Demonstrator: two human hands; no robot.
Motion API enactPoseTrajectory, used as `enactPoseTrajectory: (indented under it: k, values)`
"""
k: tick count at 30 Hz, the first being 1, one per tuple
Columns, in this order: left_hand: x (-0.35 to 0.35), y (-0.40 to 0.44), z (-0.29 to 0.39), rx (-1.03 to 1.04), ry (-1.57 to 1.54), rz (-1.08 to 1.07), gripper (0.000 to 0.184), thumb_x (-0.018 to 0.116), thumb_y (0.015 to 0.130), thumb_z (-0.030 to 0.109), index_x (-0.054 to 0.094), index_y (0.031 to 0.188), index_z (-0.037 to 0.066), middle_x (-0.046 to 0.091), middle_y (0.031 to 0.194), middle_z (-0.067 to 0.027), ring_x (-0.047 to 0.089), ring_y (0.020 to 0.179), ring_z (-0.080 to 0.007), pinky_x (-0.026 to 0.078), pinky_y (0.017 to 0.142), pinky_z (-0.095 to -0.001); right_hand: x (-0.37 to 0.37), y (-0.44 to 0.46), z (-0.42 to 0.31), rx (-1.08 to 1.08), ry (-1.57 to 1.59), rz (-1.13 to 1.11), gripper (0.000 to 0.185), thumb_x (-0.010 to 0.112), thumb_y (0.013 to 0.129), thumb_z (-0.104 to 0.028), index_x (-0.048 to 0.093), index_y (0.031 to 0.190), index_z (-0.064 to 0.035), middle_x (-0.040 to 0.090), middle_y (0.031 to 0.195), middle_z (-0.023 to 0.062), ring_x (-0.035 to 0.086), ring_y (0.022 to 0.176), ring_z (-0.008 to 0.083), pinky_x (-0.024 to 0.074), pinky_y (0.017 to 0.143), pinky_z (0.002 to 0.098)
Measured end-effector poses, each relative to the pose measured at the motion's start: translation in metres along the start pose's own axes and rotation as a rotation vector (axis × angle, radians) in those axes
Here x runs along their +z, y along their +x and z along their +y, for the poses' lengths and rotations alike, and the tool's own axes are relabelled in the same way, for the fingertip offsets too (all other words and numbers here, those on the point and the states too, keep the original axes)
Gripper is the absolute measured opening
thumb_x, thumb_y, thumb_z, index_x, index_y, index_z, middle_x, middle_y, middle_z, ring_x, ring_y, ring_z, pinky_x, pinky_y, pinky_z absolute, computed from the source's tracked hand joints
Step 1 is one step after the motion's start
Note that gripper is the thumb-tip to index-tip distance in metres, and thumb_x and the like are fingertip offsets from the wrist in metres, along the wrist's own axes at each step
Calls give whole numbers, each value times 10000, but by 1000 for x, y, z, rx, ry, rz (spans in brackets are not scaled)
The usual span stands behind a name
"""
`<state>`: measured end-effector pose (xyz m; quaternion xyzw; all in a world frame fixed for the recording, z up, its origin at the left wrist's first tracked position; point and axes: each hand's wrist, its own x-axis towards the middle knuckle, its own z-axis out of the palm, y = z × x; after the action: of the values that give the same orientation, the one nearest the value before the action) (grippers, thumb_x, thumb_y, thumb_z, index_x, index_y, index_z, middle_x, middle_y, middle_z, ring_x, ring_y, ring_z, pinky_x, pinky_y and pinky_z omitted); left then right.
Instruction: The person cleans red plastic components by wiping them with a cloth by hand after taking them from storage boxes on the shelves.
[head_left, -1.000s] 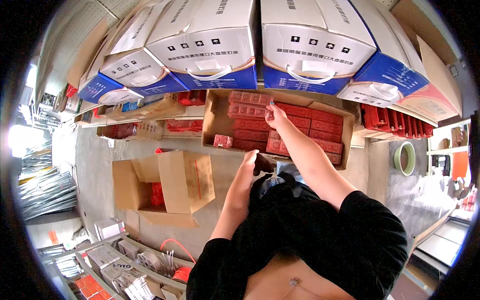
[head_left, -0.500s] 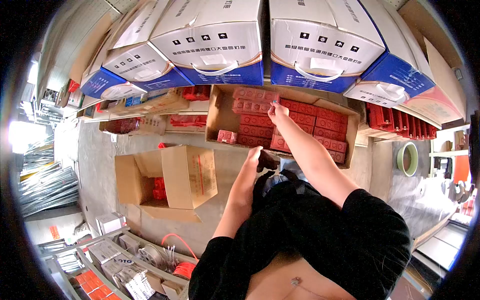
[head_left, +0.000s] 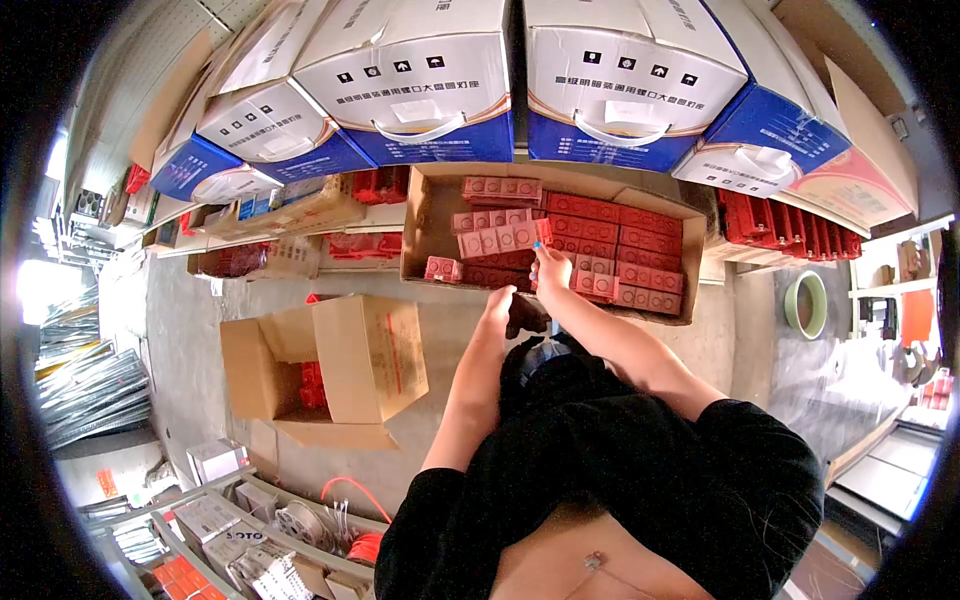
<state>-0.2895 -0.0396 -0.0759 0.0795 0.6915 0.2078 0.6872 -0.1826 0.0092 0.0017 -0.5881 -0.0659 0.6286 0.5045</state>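
A cardboard box filled with red plastic electrical junction boxes sits ahead of me at shelf height. My right hand is closed on the right end of a strip of red junction boxes, which lies tilted over the others. Another strip lies behind it, and a single junction box stands in the near left corner. My left hand is at the box's near edge, gripping it beside a dark brown flap; its fingers are mostly hidden.
Large white and blue cartons line the shelf above. On the floor to the left, an open cardboard carton has red pieces inside. More red boxes are stacked at right, near a green round tub. A rack stands at lower left.
My right hand has come nearer to me, drawing the strip of junction boxes from the back of the box toward its front. My left hand stays at the near edge. The view has shifted slightly.
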Motion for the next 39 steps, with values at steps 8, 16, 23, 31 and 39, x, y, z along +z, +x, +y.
enactPoseTrajectory:
  k: [8,16,23,31,39]
  values:
    - [-2,30,-5,48,11,55,426,474,818,378,539,993,-6,592,911,-189,539,834,-338,388,766,-482,-10,5,26,123,-304,61,107,631,792,-119,555,810,-46,508,567,26,467,422,119,326,331,256]
    - [-3,33,-6,95,-4,5,408,451,833,369,538,958,-9,592,877,-182,543,782,-324,400,718,-465,-20,12,23,282,-270,-45,122,628,808,-114,542,857,-42,532,633,62,490,489,135,374,365,281]
    - [-8,-28,1,261,20,-168,397,430,846,362,538,927,-11,592,847,-175,546,737,-312,411,676,-450,-30,19,12,233,-259,-2,85,612,810,-113,572,804,-38,490,569,35,458,463,129,328,364,255]
    - [-21,-135,-15,468,173,-439,392,406,861,354,537,892,-14,592,812,-168,550,686,-299,423,629,-434,-85,39,-32,209,91,-10,134,534,851,-95,597,940,-17,510,740,50,433,524,121,336,397,225]
    - [-7,-137,3,441,131,-486,394,382,876,345,537,857,-17,592,778,-161,555,634,-285,435,581,-417,-196,60,-70,159,265,70,153,493,872,-115,573,929,2,406,638,11,397,510,93,297,393,204]
